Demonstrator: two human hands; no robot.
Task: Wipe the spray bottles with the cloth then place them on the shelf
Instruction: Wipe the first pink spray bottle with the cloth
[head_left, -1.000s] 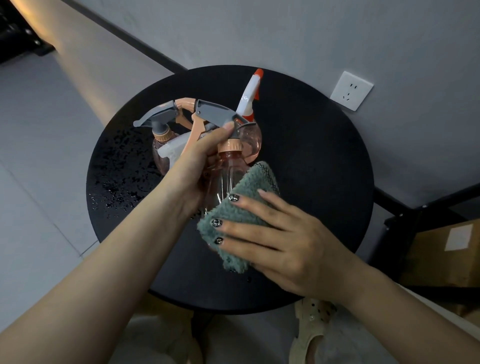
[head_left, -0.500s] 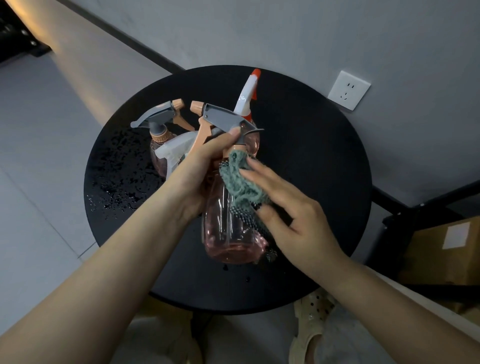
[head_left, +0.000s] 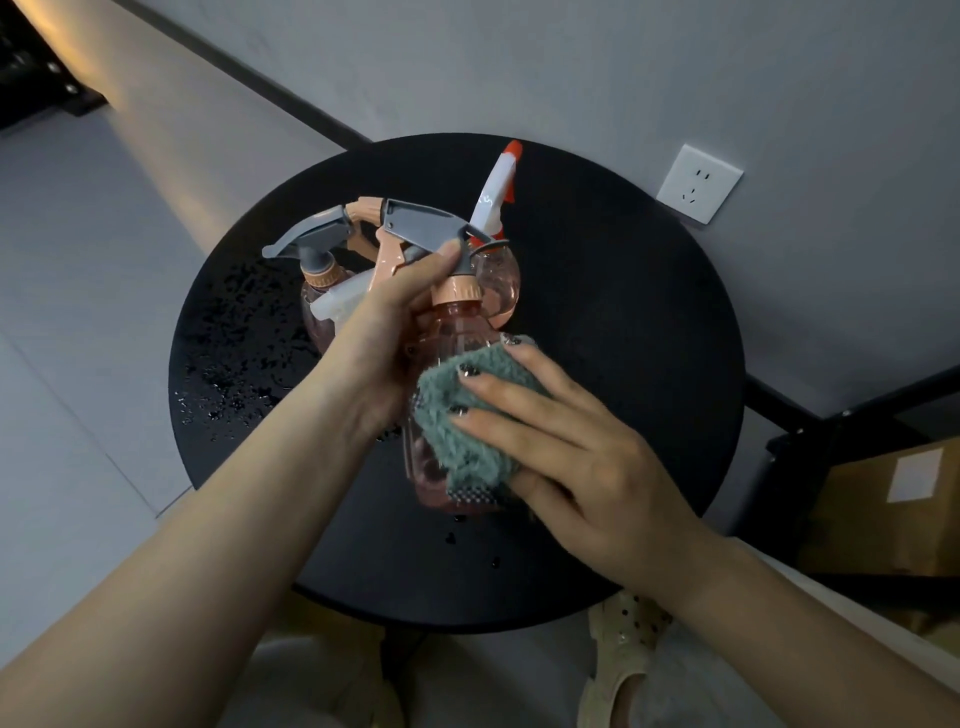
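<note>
My left hand (head_left: 387, 332) grips a pink see-through spray bottle (head_left: 452, 343) by its neck, just under the grey and peach trigger head, and holds it above the round black table (head_left: 597, 322). My right hand (head_left: 566, 447) holds a teal fluffy cloth (head_left: 462, 415) against the bottle's lower body, fingers laid over it. Behind stand two more pink bottles: one with a grey trigger (head_left: 311, 254) at the left, one with a white and orange-red trigger (head_left: 496, 192) at the back.
Water droplets (head_left: 234, 353) speckle the table's left side. A white wall socket (head_left: 698, 184) is on the wall at the right. A black frame (head_left: 810, 431) and a cardboard box (head_left: 893, 509) sit low at the right. My sandalled foot (head_left: 618, 660) is beneath the table.
My right hand slid the cloth from the bottle's neck down to its lower body. My left hand kept its grip on the bottle.
</note>
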